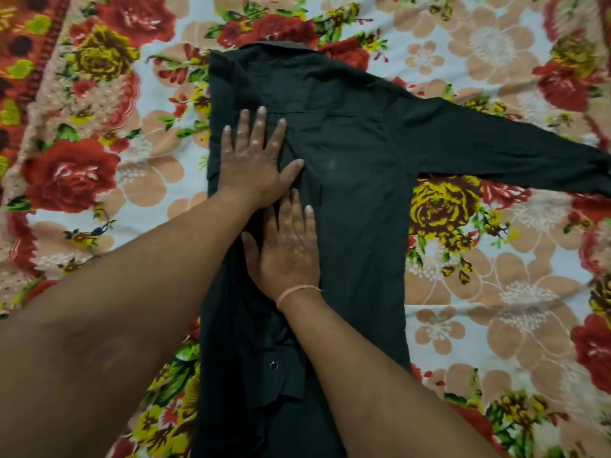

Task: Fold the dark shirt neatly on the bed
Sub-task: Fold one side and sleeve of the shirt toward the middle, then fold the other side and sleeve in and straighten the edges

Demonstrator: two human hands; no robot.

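1. Head view: the dark shirt (357,193) lies flat on the bed (496,292). The bed's floral sheet (82,176) shows red, yellow and peach blooms. The collar (277,47) points away from you, and the lower end of the shirt runs out of the bottom of the frame.
2. Your left hand (254,160) rests palm down on the upper left part of the shirt. Its fingers are straight and slightly spread, and the thumb angles toward the middle of the cloth. It grips nothing — it only presses.
3. Your right hand (287,249) lies palm down just below it, nearer to you, with fingers straight and close together. Its fingertips reach the heel of the left hand, so the two hands sit together, one beyond the other. It too holds nothing.
4. A thin pink thread band (297,290) circles your right wrist.
5. The shirt's left edge is a straight fold line. The folded sleeve (264,342) lies lengthwise down the body beside your right forearm. Its cuff (284,381) shows a small round snap button (273,365).
6. The outstretched sleeve (496,150) runs to the right across the sheet and reaches the frame's right edge — its end is cut off there, so you cannot tell how it finishes.
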